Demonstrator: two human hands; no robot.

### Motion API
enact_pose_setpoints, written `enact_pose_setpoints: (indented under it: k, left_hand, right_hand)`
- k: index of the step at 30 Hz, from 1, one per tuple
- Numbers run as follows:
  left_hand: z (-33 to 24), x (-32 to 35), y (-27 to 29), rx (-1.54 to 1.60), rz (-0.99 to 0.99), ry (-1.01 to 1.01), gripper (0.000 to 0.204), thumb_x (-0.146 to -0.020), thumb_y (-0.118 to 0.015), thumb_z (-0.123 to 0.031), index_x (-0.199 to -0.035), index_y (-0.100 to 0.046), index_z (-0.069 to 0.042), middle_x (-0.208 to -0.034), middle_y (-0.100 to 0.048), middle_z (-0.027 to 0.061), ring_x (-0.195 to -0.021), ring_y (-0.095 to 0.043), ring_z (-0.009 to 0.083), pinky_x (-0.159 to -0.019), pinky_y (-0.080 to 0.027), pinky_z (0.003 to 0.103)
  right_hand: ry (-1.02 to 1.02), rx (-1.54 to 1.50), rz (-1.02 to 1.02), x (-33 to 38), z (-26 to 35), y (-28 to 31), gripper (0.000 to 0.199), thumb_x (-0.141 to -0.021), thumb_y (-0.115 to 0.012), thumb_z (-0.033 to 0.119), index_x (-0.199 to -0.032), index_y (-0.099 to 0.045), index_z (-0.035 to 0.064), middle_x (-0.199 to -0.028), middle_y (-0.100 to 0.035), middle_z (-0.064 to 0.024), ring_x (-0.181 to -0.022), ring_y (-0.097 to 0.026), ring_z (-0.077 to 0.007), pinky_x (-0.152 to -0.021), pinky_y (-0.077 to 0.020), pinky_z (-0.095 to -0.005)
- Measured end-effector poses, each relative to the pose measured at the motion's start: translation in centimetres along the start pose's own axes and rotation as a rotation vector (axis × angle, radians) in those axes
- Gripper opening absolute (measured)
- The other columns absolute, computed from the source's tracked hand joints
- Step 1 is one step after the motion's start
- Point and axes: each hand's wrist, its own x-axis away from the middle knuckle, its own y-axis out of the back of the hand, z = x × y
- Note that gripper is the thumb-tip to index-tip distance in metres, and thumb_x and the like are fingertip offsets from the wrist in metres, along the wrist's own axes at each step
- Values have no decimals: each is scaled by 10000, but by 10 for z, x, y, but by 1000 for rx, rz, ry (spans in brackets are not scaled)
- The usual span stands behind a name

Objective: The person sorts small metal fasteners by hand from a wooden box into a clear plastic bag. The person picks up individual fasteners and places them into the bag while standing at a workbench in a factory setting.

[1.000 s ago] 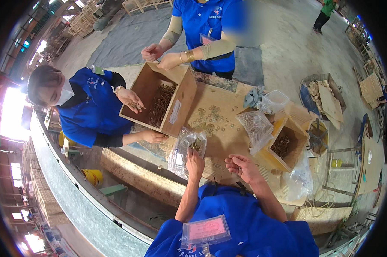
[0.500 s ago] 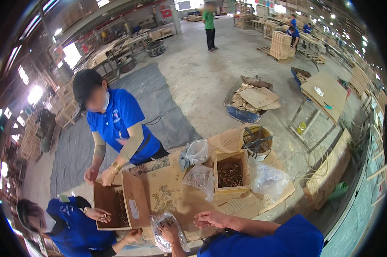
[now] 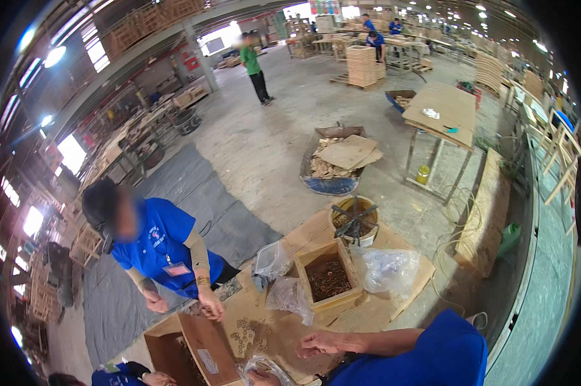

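My left hand (image 3: 263, 378) is at the lower edge, in the mouth of a clear plastic bag (image 3: 279, 369); its fingers are hidden. To its right, my right hand (image 3: 317, 344) hovers over the cardboard-covered table (image 3: 284, 334), its fingers curled together. Whatever they may hold is too small to make out. Small metal rings (image 3: 246, 336) lie scattered just beyond the bag. A square wooden box (image 3: 329, 275) farther off holds many small brown metal pieces. At the left stands a second wooden box (image 3: 203, 350), mostly cut off by the lower edge.
One co-worker (image 3: 155, 238) in blue stands across the table; another's sleeve (image 3: 120, 374) shows at lower left. Plastic bags (image 3: 390, 270), a clear tub (image 3: 272, 258) and a bucket (image 3: 367, 235) surround the wooden box. Beyond are a scrap-filled cart (image 3: 332, 183) and a side table (image 3: 441, 106).
The view has swung right and up, so the near boxes sit lower. My right hand's fingers have curled in. The standing co-worker's hands have come away from the left box's rim.
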Motion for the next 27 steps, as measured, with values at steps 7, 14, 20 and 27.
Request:
enact_pose_setpoints:
  k: [7,14,20,27]
  left_hand:
    - [-152,-9,96,550,707,178,240,-913,-591,-254,-1091,-644,-101,-900,-669,160,-757,-645,205,-759,-483,406]
    - [-152,7,56,660,907,150,292,-984,-510,-261,-1180,-643,-91,-683,-604,64,-569,-579,133,-523,-479,299]
    - [-129,10,10,817,1000,42,326,-978,-522,-314,-1225,-620,-125,-690,-609,52,-555,-572,125,-513,-483,288]
    - [-154,-1,27,556,936,-4,233,-869,-628,-97,-992,-674,96,-750,-681,170,-514,-658,187,-424,-502,313]
  right_hand:
    - [35,-6,-176,2,-1,5,181,-968,-588,154,-1117,-600,52,-1048,-688,-65,-944,-678,-157,-773,-570,-265]
    - [136,-105,-317,13,1,2,155,-925,-661,167,-1050,-698,83,-1003,-701,5,-788,-627,-64,-658,-491,-200]
    - [253,58,-232,20,-6,13,178,-936,-644,164,-1045,-717,44,-952,-698,16,-772,-596,-54,-661,-478,-203]
    - [280,159,-389,35,-1,-5,204,-933,-654,185,-1053,-720,34,-903,-697,12,-725,-576,-60,-646,-466,-216]
